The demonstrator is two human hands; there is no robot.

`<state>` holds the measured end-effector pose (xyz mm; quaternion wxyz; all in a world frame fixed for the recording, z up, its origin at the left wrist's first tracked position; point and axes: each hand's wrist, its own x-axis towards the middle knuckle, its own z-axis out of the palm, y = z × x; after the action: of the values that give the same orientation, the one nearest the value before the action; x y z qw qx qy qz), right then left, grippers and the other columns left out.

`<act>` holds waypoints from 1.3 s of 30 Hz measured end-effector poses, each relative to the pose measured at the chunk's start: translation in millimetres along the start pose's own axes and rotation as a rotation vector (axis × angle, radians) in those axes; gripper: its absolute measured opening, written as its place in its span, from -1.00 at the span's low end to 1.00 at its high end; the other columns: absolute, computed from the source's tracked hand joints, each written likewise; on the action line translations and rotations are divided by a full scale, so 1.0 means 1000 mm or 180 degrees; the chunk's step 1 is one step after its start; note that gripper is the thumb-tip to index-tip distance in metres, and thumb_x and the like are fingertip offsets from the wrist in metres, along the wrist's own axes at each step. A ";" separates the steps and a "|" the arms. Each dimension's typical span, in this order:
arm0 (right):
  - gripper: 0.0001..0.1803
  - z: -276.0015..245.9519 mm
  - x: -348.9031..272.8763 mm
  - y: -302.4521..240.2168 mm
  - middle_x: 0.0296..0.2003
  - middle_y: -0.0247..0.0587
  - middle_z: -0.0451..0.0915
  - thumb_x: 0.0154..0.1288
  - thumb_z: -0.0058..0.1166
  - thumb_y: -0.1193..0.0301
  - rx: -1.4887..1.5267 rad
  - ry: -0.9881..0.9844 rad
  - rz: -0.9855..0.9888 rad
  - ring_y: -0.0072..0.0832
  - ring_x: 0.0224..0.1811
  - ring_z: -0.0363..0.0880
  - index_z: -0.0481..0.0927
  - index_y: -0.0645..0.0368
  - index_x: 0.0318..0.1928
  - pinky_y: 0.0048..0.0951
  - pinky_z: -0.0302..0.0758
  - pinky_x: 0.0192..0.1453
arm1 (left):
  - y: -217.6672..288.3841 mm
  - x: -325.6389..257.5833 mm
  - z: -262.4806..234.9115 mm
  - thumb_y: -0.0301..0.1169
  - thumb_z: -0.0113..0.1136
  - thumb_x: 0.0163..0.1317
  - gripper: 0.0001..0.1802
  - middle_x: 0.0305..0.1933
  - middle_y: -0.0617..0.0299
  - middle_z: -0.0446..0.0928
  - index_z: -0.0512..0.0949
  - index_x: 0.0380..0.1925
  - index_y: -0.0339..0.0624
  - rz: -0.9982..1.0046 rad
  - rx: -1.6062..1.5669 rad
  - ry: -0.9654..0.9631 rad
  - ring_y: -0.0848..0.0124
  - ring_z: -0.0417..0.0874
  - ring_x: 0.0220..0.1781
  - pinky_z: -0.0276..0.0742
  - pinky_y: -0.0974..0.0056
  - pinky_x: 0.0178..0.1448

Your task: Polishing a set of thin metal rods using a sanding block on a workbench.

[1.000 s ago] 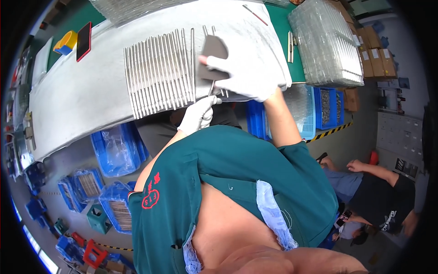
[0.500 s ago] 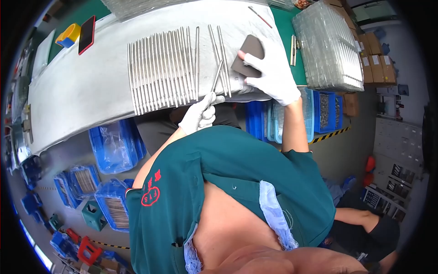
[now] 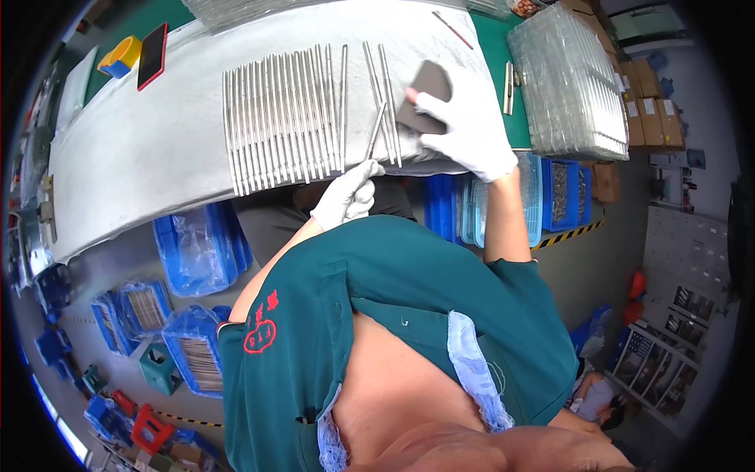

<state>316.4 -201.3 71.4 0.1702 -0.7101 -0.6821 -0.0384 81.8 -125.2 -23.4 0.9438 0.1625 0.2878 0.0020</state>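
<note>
Holding one thin metal rod [image 3: 376, 132] by its lower end, the left hand [image 3: 346, 197] in a white glove has its fingers closed around it at the near edge of the counter [image 3: 118, 189]. The long axis of the rod runs from the hand upward and a little to the right, so its free end points away from the person, toward two more rods [image 3: 384, 98] that lie apart from the others. The right hand [image 3: 472, 126], also gloved, is clamped on a dark flat pad [image 3: 425, 98] with rounded corners and presses it on the white cloth [image 3: 157, 141], just beside these two rods.

To the left, a long row of rods [image 3: 279, 118] lies side by side on the cloth, all with the long axis going away from the person. A red phone [image 3: 152, 55] and a yellow and blue block [image 3: 119, 57] lie at the far left of the counter. Stacks of clear trays [image 3: 570, 86] stand at the right, and blue bins [image 3: 197, 252] are on the floor below.

Compared with half a second ago, the right hand and the pad sit a little lower and more to the right, and the left hand holds the rod in nearly the same place.
</note>
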 end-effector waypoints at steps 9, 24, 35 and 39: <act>-0.25 -0.004 -0.016 -0.008 0.20 0.10 0.40 -0.25 0.47 0.14 -0.0138 0.0141 0.0202 0.01 0.18 0.41 0.64 -0.32 0.14 -0.12 0.34 0.28 | -0.004 0.006 -0.012 -0.14 0.12 0.42 -0.72 -0.52 0.49 0.36 0.51 -0.16 -0.13 -0.0038 -0.0265 0.0011 0.71 0.22 -0.66 0.06 0.56 -0.74; -0.35 0.007 0.019 -0.033 0.19 0.12 0.41 -0.11 0.40 0.09 0.0083 -0.0138 -0.0235 0.02 0.18 0.42 0.62 -0.32 0.13 -0.11 0.38 0.23 | 0.002 -0.004 0.005 -0.21 0.07 0.42 -0.65 -0.61 0.52 0.25 0.48 0.10 -0.10 0.0196 0.0345 0.0475 0.70 0.11 -0.73 0.00 0.53 -0.69; -0.34 -0.007 -0.007 -0.029 0.17 0.10 0.41 -0.23 0.43 0.21 -0.0244 -0.0046 0.0106 0.01 0.14 0.43 0.67 -0.30 0.07 -0.11 0.41 0.18 | -0.004 0.001 -0.006 -0.18 0.14 0.41 -0.78 -0.55 0.50 0.36 0.51 -0.16 -0.06 0.0181 0.0107 0.0165 0.72 0.13 -0.77 -0.03 0.53 -0.76; -0.25 -0.013 -0.009 -0.030 0.09 0.06 0.47 -0.31 0.47 0.17 -0.0050 0.0200 -0.0038 -0.01 0.08 0.44 0.67 -0.26 0.10 -0.09 0.37 0.20 | 0.000 -0.003 -0.002 -0.16 0.07 0.44 -0.70 -0.54 0.52 0.37 0.51 -0.03 -0.13 0.0069 -0.0086 0.0289 0.72 0.20 -0.71 -0.01 0.54 -0.75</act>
<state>288.3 -213.6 86.4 0.1858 -0.7058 -0.6803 -0.0670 78.4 -124.8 -23.0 0.9318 0.1527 0.3286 0.0236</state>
